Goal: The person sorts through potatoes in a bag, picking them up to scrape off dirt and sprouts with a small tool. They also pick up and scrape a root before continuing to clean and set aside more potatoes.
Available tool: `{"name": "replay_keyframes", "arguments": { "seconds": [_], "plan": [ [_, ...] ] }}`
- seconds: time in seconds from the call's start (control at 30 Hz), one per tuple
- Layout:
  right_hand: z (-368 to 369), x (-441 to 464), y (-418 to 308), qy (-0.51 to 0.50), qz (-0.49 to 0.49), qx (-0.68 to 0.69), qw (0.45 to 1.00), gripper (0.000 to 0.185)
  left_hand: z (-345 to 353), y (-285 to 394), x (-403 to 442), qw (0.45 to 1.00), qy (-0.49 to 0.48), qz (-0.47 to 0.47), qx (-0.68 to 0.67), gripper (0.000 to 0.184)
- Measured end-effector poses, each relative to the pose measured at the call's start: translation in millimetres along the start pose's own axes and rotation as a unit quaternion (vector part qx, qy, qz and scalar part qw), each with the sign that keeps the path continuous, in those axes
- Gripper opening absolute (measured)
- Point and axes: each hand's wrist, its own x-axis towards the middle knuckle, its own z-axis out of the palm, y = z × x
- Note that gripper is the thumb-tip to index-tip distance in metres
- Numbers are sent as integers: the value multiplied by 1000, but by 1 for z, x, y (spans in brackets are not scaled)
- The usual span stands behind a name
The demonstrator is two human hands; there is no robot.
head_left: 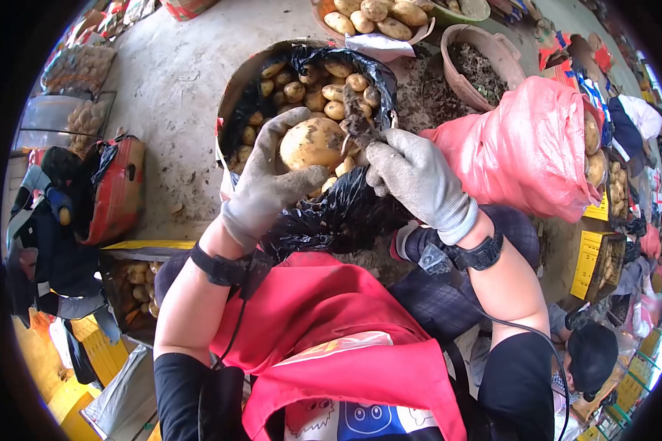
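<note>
My gloved left hand is wrapped around the left side of a large potato with dirt specks on its skin. In my gloved right hand, thumb and fingers pinch a dark brown, dirt-caked strip, perhaps root or soil; its exact kind is unclear. The strip's lower end is close to the potato's right side. Below both hands is a round box lined with a black plastic bag. Several smaller potatoes fill it.
A pink sack of potatoes lies to the right. Behind it stands a tub with soil and scraps. A basin of potatoes is at the top. At left, a person works beside a red box; another person is lower right.
</note>
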Motion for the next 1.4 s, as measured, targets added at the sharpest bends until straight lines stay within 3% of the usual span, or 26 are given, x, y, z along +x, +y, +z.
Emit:
{"name": "replay_keyframes", "arguments": {
  "seconds": [0.07, 0.17, 0.27, 0.5, 0.6, 0.63, 0.7, 0.77, 0.83, 0.87, 0.9, 0.97, 1.1, 1.17, 1.2, 1.23, 1.27, 1.3, 1.4],
  "plan": [
    [6, 3, 9, 22, -44, -87, 995, 23, 3, -4, 6, 998, 2, 13, 64, 81],
    [12, 3, 1, 83, -26, -204, 975, 20, 5, -1, 8, 999, 4, -22, 43, 81],
    [7, 3, -6, 47, -9, -229, 972, 16, 0, -5, 5, 991, 8, -1, 131, 81],
    [22, -9, -12, -13, -13, -238, 971, 20, 13, -4, 4, 996, 14, -37, 77, 82],
    [16, -8, -14, 59, -68, -141, 986, 22, 8, -6, 4, 996, -14, 18, 89, 81],
    [13, -9, -14, 66, -39, -91, 993, 26, 9, -3, 4, 996, -13, 21, 90, 81],
    [11, -5, -17, 76, 141, 216, 963, 32, 12, 1, 0, 992, -8, 36, 118, 82],
    [4, -3, -18, 56, 196, 263, 943, 46, 9, 4, 0, 979, -10, 66, 192, 85],
    [5, -1, -17, 5, 235, 399, 886, 44, 9, 10, -1, 899, -19, 222, 377, 90],
    [6, 0, -19, 6, 234, 398, 887, 44, 11, 4, 0, 948, -31, 200, 246, 96],
    [7, 1, -22, 16, 220, 401, 889, 42, 14, 0, 0, 948, -31, 202, 246, 96],
    [11, 3, -24, 16, 206, 404, 891, 39, 18, -3, -4, 999, -31, 29, 23, 101],
    [12, 1, -15, 15, 233, 332, 914, 33, 19, -1, -2, 991, 33, 60, 117, 101],
    [13, -1, -15, 49, 135, 184, 972, 34, 19, 6, 0, 987, 60, 63, 132, 96],
    [15, 0, -7, 83, -26, 22, 996, 34, 18, 5, 0, 985, 63, 70, 148, 94],
    [14, 1, -6, 83, -26, 23, 996, 34, 16, 3, 2, 981, 65, 78, 164, 92],
    [14, 2, -7, 72, -16, -79, 994, 32, 14, 0, 3, 981, 65, 78, 164, 92],
    [13, 2, -7, 60, -6, -179, 982, 31, 12, -3, 3, 962, 66, 86, 251, 90],
    [20, 0, -14, 48, -76, -270, 959, 30, 6, -2, 4, 907, 63, 87, 407, 86]
  ]
}}
